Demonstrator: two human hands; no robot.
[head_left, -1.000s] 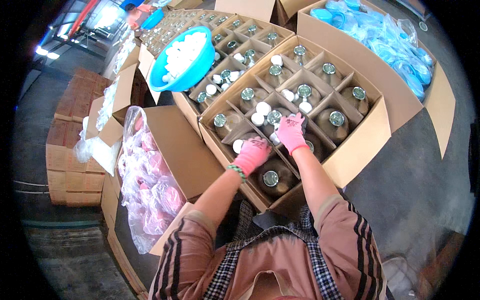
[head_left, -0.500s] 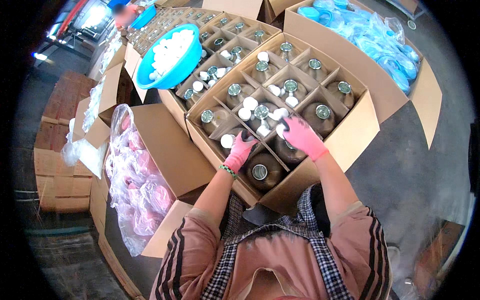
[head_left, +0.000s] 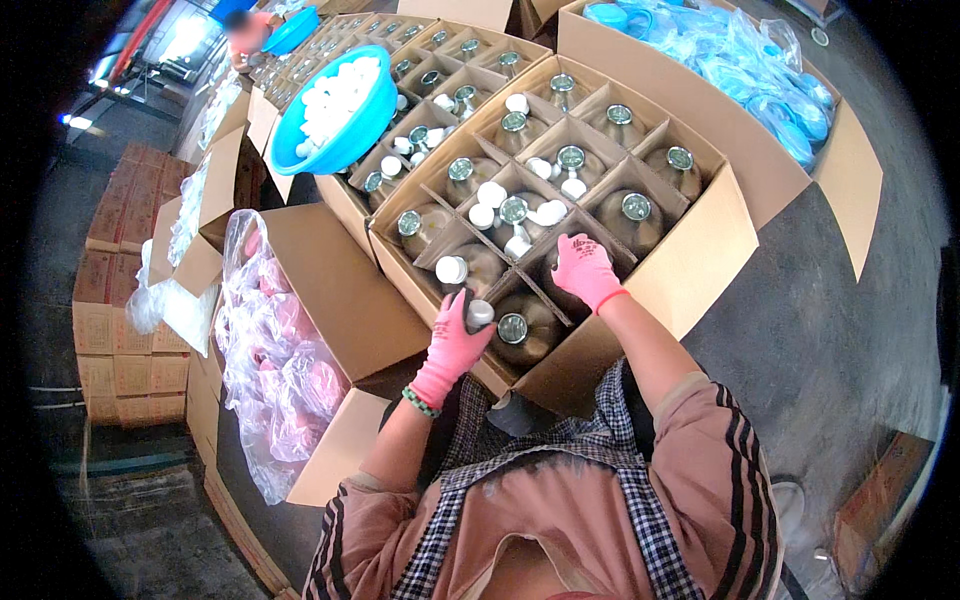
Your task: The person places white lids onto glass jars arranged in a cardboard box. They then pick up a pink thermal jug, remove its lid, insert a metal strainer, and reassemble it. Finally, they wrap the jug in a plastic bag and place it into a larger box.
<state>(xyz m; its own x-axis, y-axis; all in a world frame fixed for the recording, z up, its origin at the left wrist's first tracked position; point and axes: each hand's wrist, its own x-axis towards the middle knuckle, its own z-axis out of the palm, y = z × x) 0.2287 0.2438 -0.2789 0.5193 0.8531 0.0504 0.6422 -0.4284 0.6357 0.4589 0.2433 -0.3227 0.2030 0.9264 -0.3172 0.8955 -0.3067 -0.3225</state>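
Divided carton (head_left: 700,250): cardboard cells, each with one jug showing a foil-sealed mouth; loose white caps lie on the dividers.
Blue basin (head_left: 335,105): beyond the carton, full of white caps.
Left hand (head_left: 452,345): pink glove, fingers closed round a white cap (head_left: 481,312) at the carton's near corner, beside a sealed jug (head_left: 513,328).
Right hand (head_left: 583,268): laid palm-down over a near cell; grip cannot be told.
Change: half a second ago the right hand was lifted higher; the left had no cap I could see.
Hidden: the jug under the right hand.
Side boxes: pink bags left of the carton, blue bags beyond it.

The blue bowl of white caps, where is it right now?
In the head view, the blue bowl sits upper left, resting on the far box of bottles, behind the divided carton.
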